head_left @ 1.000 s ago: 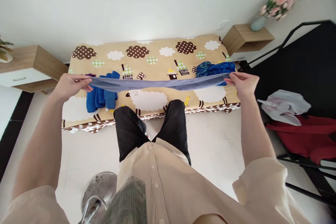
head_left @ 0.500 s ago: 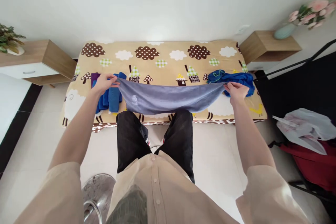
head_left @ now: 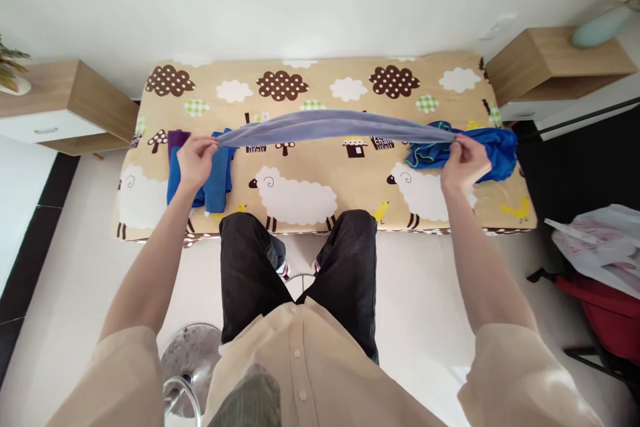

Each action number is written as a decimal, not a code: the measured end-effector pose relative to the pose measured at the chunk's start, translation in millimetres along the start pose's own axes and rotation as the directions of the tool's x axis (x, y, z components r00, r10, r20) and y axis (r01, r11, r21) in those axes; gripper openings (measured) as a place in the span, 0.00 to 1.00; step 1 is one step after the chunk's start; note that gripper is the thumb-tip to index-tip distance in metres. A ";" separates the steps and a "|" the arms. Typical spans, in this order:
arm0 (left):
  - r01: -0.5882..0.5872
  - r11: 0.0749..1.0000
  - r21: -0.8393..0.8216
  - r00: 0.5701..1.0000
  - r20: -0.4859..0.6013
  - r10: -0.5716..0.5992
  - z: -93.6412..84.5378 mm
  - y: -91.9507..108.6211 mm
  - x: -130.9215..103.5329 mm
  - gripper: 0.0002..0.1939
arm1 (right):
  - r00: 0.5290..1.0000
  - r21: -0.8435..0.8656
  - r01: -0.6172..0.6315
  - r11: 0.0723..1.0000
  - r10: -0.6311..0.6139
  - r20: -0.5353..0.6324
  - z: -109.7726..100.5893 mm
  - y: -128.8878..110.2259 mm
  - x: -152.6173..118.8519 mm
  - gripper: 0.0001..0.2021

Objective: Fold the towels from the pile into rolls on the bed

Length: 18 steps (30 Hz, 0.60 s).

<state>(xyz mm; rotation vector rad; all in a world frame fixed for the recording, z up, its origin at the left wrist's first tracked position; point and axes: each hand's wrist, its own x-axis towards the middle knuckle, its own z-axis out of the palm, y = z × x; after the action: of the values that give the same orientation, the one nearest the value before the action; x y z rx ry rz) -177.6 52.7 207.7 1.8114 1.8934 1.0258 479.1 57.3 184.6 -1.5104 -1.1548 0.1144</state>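
Grey-blue cloth is held lengthwise above the bed, between two groups of fabric. Left hand: fingers pinched on one end. Right hand: fingers pinched on the opposite end. Status, judged from the present layout: the blue stack near the left hand appears folded and complete; a purple cloth beside it is partly hidden. The grey-blue cloth bows upward at mid-length and is not yet laid down or folded. The blue pile near the right hand is rumpled, apparently left to process; its piece count cannot be told.
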 end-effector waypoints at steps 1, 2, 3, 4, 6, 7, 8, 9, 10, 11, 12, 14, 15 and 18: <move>0.004 0.997 0.073 0.999 0.046 -0.008 6.4 -10.3 -8.2 0.12 | 0.998 -0.039 -0.060 0.997 0.060 0.020 1.0 14.7 -15.2 0.10; 0.006 0.989 0.146 0.995 0.102 -0.021 14.0 -21.1 -16.5 0.11 | 0.991 -0.092 -0.122 0.988 0.127 0.050 2.3 30.1 -30.8 0.11; 0.006 0.975 0.221 0.984 0.174 -0.045 22.5 -32.2 -25.0 0.11 | 0.977 -0.164 -0.178 0.970 0.194 0.086 3.8 45.5 -46.6 0.13; 0.002 0.953 0.302 0.958 0.272 -0.088 31.5 -43.2 -33.6 0.12 | 0.959 -0.254 -0.214 0.943 0.253 0.132 5.0 60.1 -62.2 0.13; -0.023 0.883 0.468 0.864 0.454 -0.218 49.6 -63.8 -50.8 0.13 | 0.905 -0.463 -0.181 0.868 0.331 0.267 5.7 85.3 -91.3 0.14; -0.042 0.840 0.541 0.799 0.523 -0.297 58.1 -73.0 -58.7 0.13 | 0.863 -0.560 -0.105 0.822 0.355 0.360 5.2 95.4 -104.3 0.14; -0.058 0.799 0.599 0.731 0.571 -0.374 65.8 -81.2 -65.7 0.14 | 0.809 -0.635 -0.002 0.772 0.375 0.453 4.3 103.8 -115.7 0.14; -0.073 0.766 0.638 0.670 0.601 -0.437 72.7 -88.5 -71.3 0.14 | 0.749 -0.683 0.114 0.722 0.389 0.536 3.2 110.5 -125.5 0.14; -0.084 0.746 0.661 0.624 0.618 -0.477 78.7 -95.1 -75.2 0.14 | 0.688 -0.702 0.231 0.674 0.397 0.607 2.2 115.8 -133.7 0.15; -0.089 0.736 0.671 0.601 0.626 -0.497 83.8 -100.9 -77.3 0.13 | 0.635 -0.702 0.336 0.628 0.399 0.661 1.7 119.8 -140.1 0.15; -0.099 0.738 0.667 0.592 0.636 -0.496 88.2 -106.1 -77.7 0.13 | 0.595 -0.688 0.425 0.588 0.391 0.702 1.9 122.9 -145.1 0.16; -0.147 0.761 0.632 0.544 0.694 -0.471 95.5 -115.3 -74.9 0.13 | 0.533 -0.636 0.555 0.536 0.357 0.767 4.7 126.9 -151.6 0.17; -0.176 0.776 0.605 0.499 0.735 -0.460 98.7 -119.1 -72.6 0.14 | 0.507 -0.606 0.598 0.525 0.339 0.793 7.1 128.2 -153.7 0.17; -0.219 0.797 0.563 0.367 0.805 -0.467 105.9 -126.5 -66.9 0.16 | 0.472 -0.569 0.641 0.516 0.320 0.822 14.1 129.6 -157.5 0.18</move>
<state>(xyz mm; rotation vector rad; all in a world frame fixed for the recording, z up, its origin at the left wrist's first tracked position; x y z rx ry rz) -188.7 25.3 32.2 1.7905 1.5197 -0.7733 465.6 -21.5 -3.5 -2.2699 -2.5511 0.1958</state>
